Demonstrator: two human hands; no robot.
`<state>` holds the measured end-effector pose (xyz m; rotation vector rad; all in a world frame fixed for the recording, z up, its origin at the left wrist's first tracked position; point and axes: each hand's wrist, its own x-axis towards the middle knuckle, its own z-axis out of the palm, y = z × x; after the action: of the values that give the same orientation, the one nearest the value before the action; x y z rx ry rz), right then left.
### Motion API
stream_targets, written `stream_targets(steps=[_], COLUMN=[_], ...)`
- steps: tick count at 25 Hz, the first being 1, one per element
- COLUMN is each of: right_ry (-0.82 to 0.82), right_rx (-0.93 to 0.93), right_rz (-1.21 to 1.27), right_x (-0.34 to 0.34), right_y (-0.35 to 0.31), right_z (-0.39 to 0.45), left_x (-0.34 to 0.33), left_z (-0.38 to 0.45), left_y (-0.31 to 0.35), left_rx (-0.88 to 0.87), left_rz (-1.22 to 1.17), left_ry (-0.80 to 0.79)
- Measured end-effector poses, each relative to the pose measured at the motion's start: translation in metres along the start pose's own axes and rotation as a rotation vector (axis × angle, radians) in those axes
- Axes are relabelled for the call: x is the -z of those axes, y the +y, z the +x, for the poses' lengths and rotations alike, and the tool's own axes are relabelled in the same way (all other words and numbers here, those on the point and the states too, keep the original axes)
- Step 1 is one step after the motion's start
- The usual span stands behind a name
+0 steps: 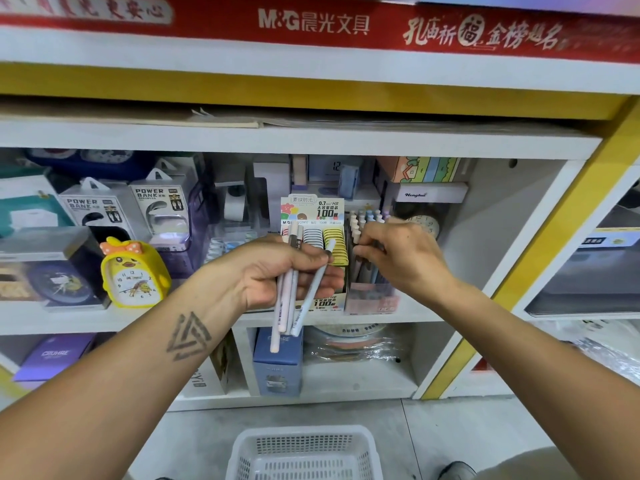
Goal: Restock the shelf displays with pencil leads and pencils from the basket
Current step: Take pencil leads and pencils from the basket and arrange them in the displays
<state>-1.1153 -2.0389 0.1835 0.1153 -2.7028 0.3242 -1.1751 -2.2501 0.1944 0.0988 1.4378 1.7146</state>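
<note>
White shelf (pixel 346 315) of stationery: left hand (pixel 277 271) grips a bundle of pencils (pixel 287 306) before the lead display box (pixel 313 216); right hand (pixel 398 252) fingers pinch pencils in the pencil display (pixel 367 271). White basket (pixel 304 452) sits on the floor below.

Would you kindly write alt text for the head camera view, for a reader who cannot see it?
A person's left hand grips a bunch of pastel pencils before a stationery shelf, while the right hand reaches with curled fingers into the pencil display box beside a pencil lead display. A white basket sits on the floor below.
</note>
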Motion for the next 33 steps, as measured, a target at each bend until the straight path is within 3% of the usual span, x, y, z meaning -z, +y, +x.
stream_targets(steps=[2, 3, 6, 8, 10, 12, 15, 17, 21, 24, 29, 33], right_ry=[-0.006, 0.010, -0.085, -0.154, -0.088, 0.078, 0.339, 0.405, 0.188, 0.057, 0.023, 0.131], right_rx=[0.022, -0.003, -0.224, -0.323, -0.422, -0.460, -0.357, -0.292, -0.176, -0.121, -0.076, -0.054], right_rz=[-0.033, 0.077, 0.695, 0.941, 1.146, 1.261, 1.049, 0.886, 0.427, 0.306, 0.278, 0.204], right_x=[0.003, 0.004, 0.009, 0.011, 0.021, 0.037, 0.051, 0.052, 0.039, 0.027, 0.025, 0.025], right_y=[-0.001, -0.004, -0.014, -0.017, -0.009, 0.004, 0.019, 0.024, 0.028, 0.028, 0.028, 0.032], right_z=[0.005, 0.007, 0.010, 0.008, 0.007, 0.007, 0.003, -0.001, -0.014, -0.020, -0.019, -0.019], left_x=[-0.002, -0.003, -0.009, -0.014, -0.018, -0.020, -0.023, -0.024, -0.024, -0.024, -0.025, -0.025], left_z=[0.000, 0.000, 0.002, 0.003, 0.007, 0.010, 0.013, 0.014, 0.013, 0.014, 0.012, 0.010], left_y=[-0.001, -0.002, -0.003, -0.002, -0.002, -0.002, -0.003, -0.003, -0.004, -0.006, -0.005, -0.006], left_rx=[0.000, -0.004, -0.015, -0.011, 0.018, 0.043, 0.076, 0.095, 0.080, 0.075, 0.038, 0.031], left_rz=[0.006, 0.012, 0.000, -0.032, -0.100, -0.144, -0.111, -0.113, -0.184, -0.190, -0.124, -0.126], left_ry=[-0.030, -0.045, -0.097, -0.145, -0.135, -0.032, 0.102, 0.109, 0.056, 0.007, -0.012, -0.029])
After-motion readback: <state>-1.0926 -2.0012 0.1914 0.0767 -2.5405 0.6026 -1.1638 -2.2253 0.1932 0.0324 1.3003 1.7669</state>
